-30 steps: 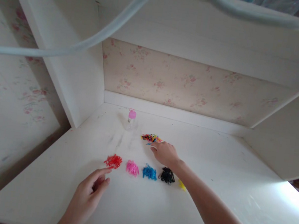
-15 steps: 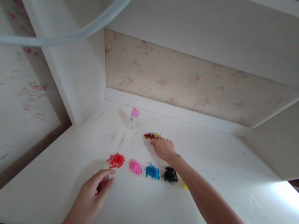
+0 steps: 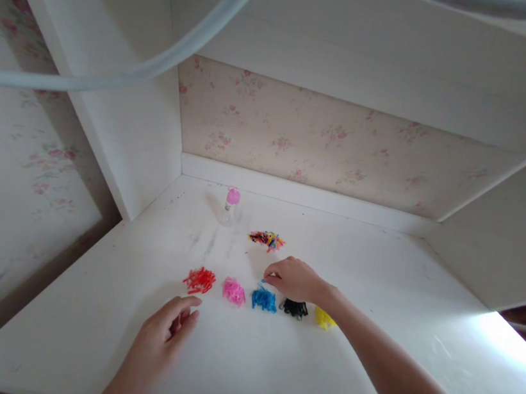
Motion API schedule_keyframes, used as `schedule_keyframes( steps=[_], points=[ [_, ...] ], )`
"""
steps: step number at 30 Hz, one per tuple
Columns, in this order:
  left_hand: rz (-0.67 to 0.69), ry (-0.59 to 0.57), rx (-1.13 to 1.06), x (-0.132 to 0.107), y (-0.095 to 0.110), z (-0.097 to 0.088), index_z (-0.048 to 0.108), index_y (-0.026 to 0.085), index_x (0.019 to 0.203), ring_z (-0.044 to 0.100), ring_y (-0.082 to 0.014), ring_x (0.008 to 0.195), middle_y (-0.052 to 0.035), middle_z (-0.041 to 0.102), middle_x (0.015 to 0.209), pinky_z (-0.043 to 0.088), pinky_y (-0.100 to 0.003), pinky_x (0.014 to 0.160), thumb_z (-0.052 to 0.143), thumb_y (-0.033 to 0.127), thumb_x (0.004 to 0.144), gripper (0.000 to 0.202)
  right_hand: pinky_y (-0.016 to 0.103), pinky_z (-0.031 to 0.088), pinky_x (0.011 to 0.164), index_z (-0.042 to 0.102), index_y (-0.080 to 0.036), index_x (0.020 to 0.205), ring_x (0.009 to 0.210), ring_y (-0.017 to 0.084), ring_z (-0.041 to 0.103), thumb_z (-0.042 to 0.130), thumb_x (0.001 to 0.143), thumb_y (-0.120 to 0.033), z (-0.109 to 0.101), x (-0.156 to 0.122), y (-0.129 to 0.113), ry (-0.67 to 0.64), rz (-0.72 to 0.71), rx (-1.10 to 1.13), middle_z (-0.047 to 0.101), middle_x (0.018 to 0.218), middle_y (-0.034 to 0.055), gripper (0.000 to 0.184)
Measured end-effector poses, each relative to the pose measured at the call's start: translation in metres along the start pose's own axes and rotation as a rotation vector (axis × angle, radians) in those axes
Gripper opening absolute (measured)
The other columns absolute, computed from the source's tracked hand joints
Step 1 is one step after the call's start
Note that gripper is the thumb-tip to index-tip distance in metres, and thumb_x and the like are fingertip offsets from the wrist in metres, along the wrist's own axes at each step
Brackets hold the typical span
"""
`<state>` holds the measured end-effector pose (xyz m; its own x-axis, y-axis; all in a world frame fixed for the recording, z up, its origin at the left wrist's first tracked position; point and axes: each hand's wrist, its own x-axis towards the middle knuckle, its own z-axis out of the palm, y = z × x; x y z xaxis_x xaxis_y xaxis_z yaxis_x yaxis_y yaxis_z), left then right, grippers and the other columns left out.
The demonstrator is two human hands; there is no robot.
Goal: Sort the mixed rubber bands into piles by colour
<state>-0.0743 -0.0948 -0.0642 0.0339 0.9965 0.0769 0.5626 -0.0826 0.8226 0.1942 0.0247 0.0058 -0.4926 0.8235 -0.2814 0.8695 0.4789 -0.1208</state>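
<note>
Desk (image 3: 84, 303): white, scuffed with grey marks toward the back, set in a recess. Back panel (image 3: 328, 141) has pale floral paper; a white side wall (image 3: 123, 114) closes the left. A pale hose (image 3: 164, 64) curves across the top of the view, close to the camera and blurred.

Right forearm comes in from the lower right, bare, reaching toward the middle of the desk. Right hand (image 3: 295, 279) is palm down, knuckles up, fingertips drawn together in a pinch just behind the blue pile. A small blue piece (image 3: 264, 280) shows at the tips; the pinch looks closed on it, though the piece is too small to be sure of its shape.

Left hand (image 3: 161, 339) lies on the desk at lower centre, fingers loosely curled, slack, holding nothing. Its fingertips point at the red pile and stop short of it.

Small clear bottle (image 3: 228, 208) with a pink cap stands upright near the back left corner.

Five sorted heaps of tiny plastic bits run in a row, left to right, each apart from the next: red pile (image 3: 200, 280), pink pile (image 3: 234, 291), blue pile (image 3: 264, 299), black pile (image 3: 295, 308), yellow pile (image 3: 324, 319). The black one is partly hidden under the right wrist.

Mixed pile (image 3: 267, 239), many colours together, lies behind the row, right of the bottle, and clear of the right hand.
</note>
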Motion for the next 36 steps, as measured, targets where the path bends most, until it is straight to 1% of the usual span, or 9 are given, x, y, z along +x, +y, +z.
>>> schedule_keyframes(
  steps=[7, 13, 17, 20, 24, 27, 31, 34, 36],
  points=[
    [0.036, 0.007, 0.022, 0.001, -0.001, 0.001, 0.058, 0.020, 0.105, 0.055, -0.0128, 0.058, 0.0027, 0.057, 0.066, 0.045, -0.022, 0.056, 0.046, 0.038, 0.087, 0.028, 0.023, 0.042, 0.068, 0.073, -0.028, 0.087, 0.084, 0.019, 0.065, 0.043, 0.082, -0.030, 0.003, -0.005, 0.000, -0.012, 0.000, 0.014, 0.073, 0.088, 0.0008, 0.030],
    [0.035, -0.012, 0.042, 0.003, -0.003, 0.001, 0.058, 0.020, 0.101, 0.057, -0.0134, 0.062, 0.0013, 0.060, 0.071, 0.046, -0.023, 0.059, 0.045, 0.039, 0.088, 0.026, 0.025, 0.043, 0.073, 0.070, -0.029, 0.098, 0.087, 0.019, 0.064, 0.036, 0.088, -0.031, -0.005, -0.018, 0.012, 0.072, 0.082, 0.050, 0.071, 0.097, 0.0019, 0.036],
    [0.045, -0.022, 0.053, 0.003, 0.000, 0.002, 0.058, 0.021, 0.098, 0.057, -0.0133, 0.063, 0.0017, 0.061, 0.071, 0.046, -0.023, 0.060, 0.046, 0.039, 0.088, 0.025, 0.030, 0.044, 0.076, 0.062, -0.037, 0.114, 0.092, 0.021, 0.064, 0.037, 0.086, -0.026, 0.002, -0.025, 0.013, 0.055, 0.141, 0.019, 0.069, 0.105, 0.0025, 0.039],
    [0.049, -0.020, 0.064, 0.004, 0.002, 0.004, 0.058, 0.021, 0.097, 0.058, -0.0135, 0.063, 0.0017, 0.061, 0.072, 0.046, -0.023, 0.061, 0.046, 0.039, 0.087, 0.024, 0.035, 0.045, 0.077, 0.058, -0.040, 0.119, 0.095, 0.024, 0.064, 0.040, 0.083, -0.021, 0.009, -0.025, 0.008, 0.031, 0.091, -0.047, 0.069, 0.106, 0.0031, 0.044],
    [0.044, -0.012, 0.076, 0.004, 0.003, 0.005, 0.059, 0.021, 0.096, 0.060, -0.0148, 0.067, -0.0001, 0.064, 0.077, 0.048, -0.024, 0.063, 0.047, 0.040, 0.087, 0.024, 0.035, 0.046, 0.076, 0.063, -0.038, 0.113, 0.094, 0.026, 0.064, 0.042, 0.081, -0.020, 0.010, -0.025, 0.004, 0.027, 0.012, -0.050, 0.070, 0.103, 0.0041, 0.042],
    [0.041, -0.023, 0.086, 0.006, 0.005, 0.005, 0.060, 0.020, 0.095, 0.060, -0.0154, 0.068, -0.0014, 0.065, 0.079, 0.049, -0.025, 0.064, 0.046, 0.041, 0.087, 0.027, 0.035, 0.046, 0.075, 0.066, -0.038, 0.108, 0.093, 0.025, 0.064, 0.040, 0.082, -0.020, 0.007, -0.028, 0.007, 0.057, 0.004, -0.020, 0.070, 0.102, 0.0037, 0.041],
    [0.093, -0.052, 0.116, 0.021, 0.024, -0.001, 0.060, 0.020, 0.097, 0.060, -0.0145, 0.067, -0.0020, 0.065, 0.079, 0.048, -0.024, 0.063, 0.045, 0.040, 0.088, 0.027, 0.032, 0.045, 0.076, 0.066, -0.038, 0.107, 0.092, 0.023, 0.064, 0.039, 0.082, -0.018, 0.006, -0.040, 0.019, 0.142, 0.113, 0.030, 0.070, 0.101, 0.0024, 0.042],
    [0.207, -0.082, 0.209, 0.045, 0.054, 0.000, 0.061, 0.022, 0.093, 0.060, -0.0138, 0.067, -0.0020, 0.066, 0.082, 0.048, -0.023, 0.064, 0.043, 0.037, 0.088, 0.025, 0.029, 0.045, 0.075, 0.066, -0.035, 0.106, 0.089, 0.021, 0.065, 0.038, 0.084, -0.021, 0.011, -0.059, 0.029, 0.251, 0.192, 0.149, 0.071, 0.098, 0.0012, 0.039],
    [0.278, -0.120, 0.329, 0.064, 0.075, 0.007, 0.062, 0.022, 0.091, 0.061, -0.0143, 0.072, -0.0023, 0.066, 0.084, 0.047, -0.024, 0.068, 0.041, 0.032, 0.088, 0.024, 0.026, 0.045, 0.074, 0.067, -0.032, 0.105, 0.087, 0.018, 0.065, 0.036, 0.086, -0.023, 0.020, -0.075, 0.034, 0.358, 0.210, 0.294, 0.071, 0.097, -0.0001, 0.037]
  ],
)
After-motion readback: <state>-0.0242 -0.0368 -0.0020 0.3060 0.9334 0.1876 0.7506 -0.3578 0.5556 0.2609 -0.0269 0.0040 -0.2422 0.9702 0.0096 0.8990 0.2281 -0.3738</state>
